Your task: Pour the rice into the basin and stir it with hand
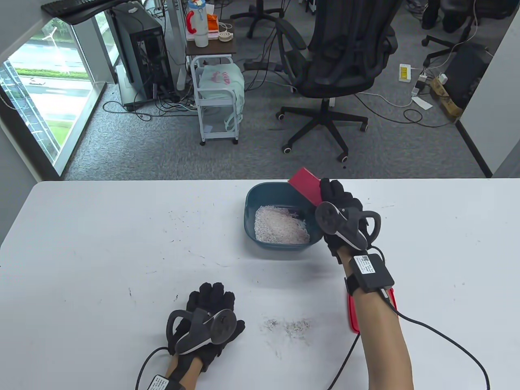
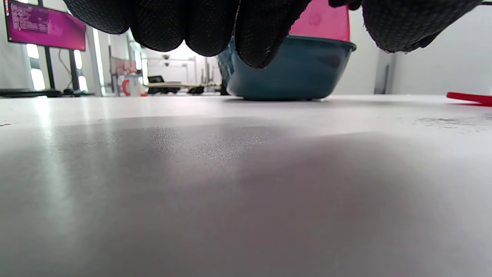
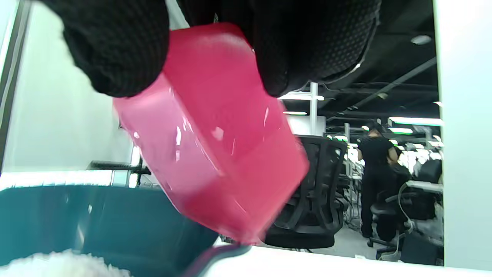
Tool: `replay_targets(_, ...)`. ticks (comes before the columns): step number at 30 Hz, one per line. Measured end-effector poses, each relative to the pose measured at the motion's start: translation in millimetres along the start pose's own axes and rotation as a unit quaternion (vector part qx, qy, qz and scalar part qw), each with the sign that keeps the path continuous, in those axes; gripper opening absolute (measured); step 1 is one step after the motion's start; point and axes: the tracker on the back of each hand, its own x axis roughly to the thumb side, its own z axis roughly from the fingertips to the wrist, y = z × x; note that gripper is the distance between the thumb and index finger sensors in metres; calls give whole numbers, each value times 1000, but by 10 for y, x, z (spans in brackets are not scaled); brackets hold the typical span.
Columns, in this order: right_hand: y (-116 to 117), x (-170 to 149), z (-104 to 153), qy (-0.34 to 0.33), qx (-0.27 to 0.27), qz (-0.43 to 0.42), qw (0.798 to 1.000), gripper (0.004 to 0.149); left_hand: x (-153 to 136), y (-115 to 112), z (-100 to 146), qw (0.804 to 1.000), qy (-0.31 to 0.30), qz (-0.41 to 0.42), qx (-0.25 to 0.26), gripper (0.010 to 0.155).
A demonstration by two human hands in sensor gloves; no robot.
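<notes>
Closest to the viewer, the left hand (image 1: 205, 321) in a black knitted sensor glove rests palm down on the white table (image 1: 101, 252), fingers loosely extended and holding nothing, a grey tracker strapped to its back. Farther back and to the right, the right hand (image 1: 343, 217), gloved the same way, grips a glossy red plastic container (image 1: 306, 187) with rounded corners, fingers and thumb curled round it, tipping it over the far right rim of the basin (image 1: 250, 203). That basin is a dark teal, smooth plastic bowl of rounded square shape, standing near the table's far edge; a mound of white rice (image 1: 280, 225) lies inside it. A flat red lid (image 1: 352, 313) lies on the table beneath the right forearm. Grey scuffs mark the matte tabletop. Beyond the table are grey carpet, a black office chair (image 1: 337, 61), a white trolley (image 1: 217, 101) and a large window (image 1: 44, 93).
</notes>
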Motion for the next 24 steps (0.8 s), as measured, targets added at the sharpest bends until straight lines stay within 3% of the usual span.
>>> replay_targets(3,-39,-81,41,33,-35,-73,996,81,-3,-2,-4,1000,0,1,0,84)
replay_targets(5,27,-76,23,25,22,-44,998,82,-2,-1,-2,1000,0,1,0,84)
replay_targets(6,6,-53,51,-2,4,-19,1000,82,-1,2,-2,1000,-1,1,1,84)
replay_targets(7,-29,-57,67,11,-20,-11,1000,83,-1,2,-3,1000,-1,1,2,84)
replay_targets(9,-26,-92,91,25,-39,-61,997,81,-1,-3,-6,1000,-1,2,2,84)
replay_targets(11,42,-76,60,29,19,-54,998,82,1,-6,-4,1000,-1,2,1,84)
replay_targets(12,20,-45,79,-5,12,-26,1000,83,3,-6,-5,1000,-2,1,0,84)
replay_targets(13,-21,-39,88,4,-13,-11,1000,83,3,-5,-5,1000,-2,1,1,84)
replay_targets(15,-61,-74,113,21,-43,-61,997,81,2,-7,-8,1000,-2,2,1,84)
replay_targets(16,-35,-85,107,32,-39,-85,995,81,1,-7,-8,1000,-1,2,1,84)
replay_targets(18,15,-36,93,3,23,-35,999,82,2,-8,-5,1000,-2,3,2,84)
replay_targets(20,-44,-11,121,4,-28,-9,1000,82,2,-8,-6,1000,-2,2,3,84)
replay_targets(22,-62,-44,134,22,-53,-68,996,80,2,-12,-8,1000,-2,3,2,84)
replay_targets(24,3,8,76,21,12,-40,999,82,6,-14,-7,1000,-3,3,2,84)
